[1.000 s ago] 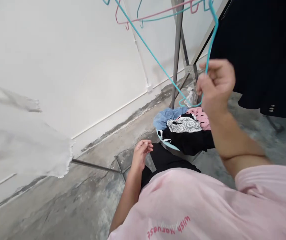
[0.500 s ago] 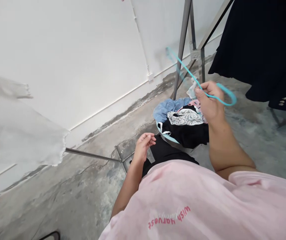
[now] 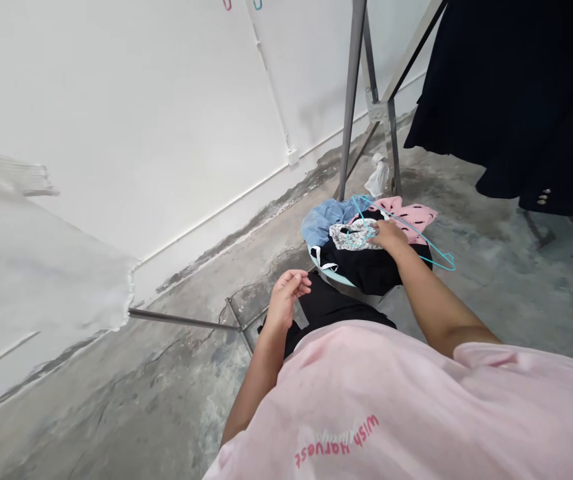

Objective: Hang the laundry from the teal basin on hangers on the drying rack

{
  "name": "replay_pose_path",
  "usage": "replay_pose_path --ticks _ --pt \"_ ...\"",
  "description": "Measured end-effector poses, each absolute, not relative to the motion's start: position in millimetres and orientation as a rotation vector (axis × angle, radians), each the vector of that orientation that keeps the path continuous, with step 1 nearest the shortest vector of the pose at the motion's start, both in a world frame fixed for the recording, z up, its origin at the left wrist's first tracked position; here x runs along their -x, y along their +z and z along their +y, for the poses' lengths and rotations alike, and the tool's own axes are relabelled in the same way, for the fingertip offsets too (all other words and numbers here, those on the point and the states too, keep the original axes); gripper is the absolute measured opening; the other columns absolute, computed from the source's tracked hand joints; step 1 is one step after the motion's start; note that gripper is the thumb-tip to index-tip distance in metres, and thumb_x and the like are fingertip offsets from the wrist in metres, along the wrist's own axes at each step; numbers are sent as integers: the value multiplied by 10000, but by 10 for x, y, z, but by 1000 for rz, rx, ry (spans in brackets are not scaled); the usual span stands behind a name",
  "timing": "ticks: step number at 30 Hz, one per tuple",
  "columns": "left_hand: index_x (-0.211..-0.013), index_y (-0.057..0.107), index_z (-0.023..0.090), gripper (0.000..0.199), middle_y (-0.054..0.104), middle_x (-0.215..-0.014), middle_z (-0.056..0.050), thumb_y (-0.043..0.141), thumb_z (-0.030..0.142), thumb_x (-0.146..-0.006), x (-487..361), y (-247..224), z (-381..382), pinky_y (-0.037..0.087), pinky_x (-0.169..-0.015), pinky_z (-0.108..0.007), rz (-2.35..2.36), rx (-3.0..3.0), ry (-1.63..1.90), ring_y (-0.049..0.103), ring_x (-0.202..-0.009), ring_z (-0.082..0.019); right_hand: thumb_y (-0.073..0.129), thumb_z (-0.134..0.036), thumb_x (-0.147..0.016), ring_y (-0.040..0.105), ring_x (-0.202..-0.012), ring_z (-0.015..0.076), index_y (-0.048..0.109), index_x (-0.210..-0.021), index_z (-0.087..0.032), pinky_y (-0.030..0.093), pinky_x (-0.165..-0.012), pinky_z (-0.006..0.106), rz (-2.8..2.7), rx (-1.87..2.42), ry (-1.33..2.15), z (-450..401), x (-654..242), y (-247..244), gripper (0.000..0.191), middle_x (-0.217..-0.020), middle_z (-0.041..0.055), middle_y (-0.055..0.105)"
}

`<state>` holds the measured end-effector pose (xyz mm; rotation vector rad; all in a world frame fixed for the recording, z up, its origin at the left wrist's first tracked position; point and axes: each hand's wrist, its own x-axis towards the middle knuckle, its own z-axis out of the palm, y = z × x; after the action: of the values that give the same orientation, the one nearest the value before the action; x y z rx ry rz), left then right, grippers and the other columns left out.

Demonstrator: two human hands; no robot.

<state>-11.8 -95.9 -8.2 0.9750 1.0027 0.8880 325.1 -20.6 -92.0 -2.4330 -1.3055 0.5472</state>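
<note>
Hanger and right hand, grip unclear, have lowered onto clothes; left hand is pressed together.

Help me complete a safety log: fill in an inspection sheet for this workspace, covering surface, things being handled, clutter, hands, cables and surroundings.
Surface: bare concrete floor, stained and cracked.
Things handled: turquoise hanger lying across the clothes heaped in a light blue basin.
Clutter: white bundle near the foot of the metal stand; contents unclear.
Hands: left hand loosely curled, nothing seen in it; right hand at the pile, its grip unclear.
Cables: loose ones, nothing seen; a thin white conduit runs down the wall to a small box.
Surroundings: dark jacket at right, white cloth at left.
</note>
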Motion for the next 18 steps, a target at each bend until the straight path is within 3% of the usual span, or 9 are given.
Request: replay_pose_path --ticks 3,9,15,18 --pt "-919 681 146 375 668 -797 -27 755 466 -738 128 -66 -973 453 -691 -229 998 -974 889 601 -662 -97 747 -307 -751 565 -1171 255 641 -1257 -214 462 -951 339 -1320 2463 587 -184 -3196 -1053 525 -1299 149 550" --pt "-905 685 145 398 671 -782 -26 786 475 -706 152 -50 -983 466 -683 -222 992 -952 926 595 -657 -95 675 -234 -790 582 -1082 221 665 -1133 -182 446 -884 276 -1274 2381 568 -200 -3147 -1060 347 -1209 127 614" --pt "-882 691 148 397 670 -769 -23 804 473 -685 158 -24 -995 480 -676 -223 1004 -943 929 596 -650 -96 526 -150 -789 530 -1121 207 612 -1100 -173 420 -938 271 -1089 2136 346 -252 -3246 -713 323 -1258 115 571" --pt "-875 692 149 374 668 -764 -21 792 466 -703 170 -19 -1017 478 -681 -220 1000 -942 935 594 -651 -93 467 -192 -792 509 -1089 196 547 -1025 -165 414 -940 276 -967 1974 220 -255 -3327 -396 248 -1150 105 575"
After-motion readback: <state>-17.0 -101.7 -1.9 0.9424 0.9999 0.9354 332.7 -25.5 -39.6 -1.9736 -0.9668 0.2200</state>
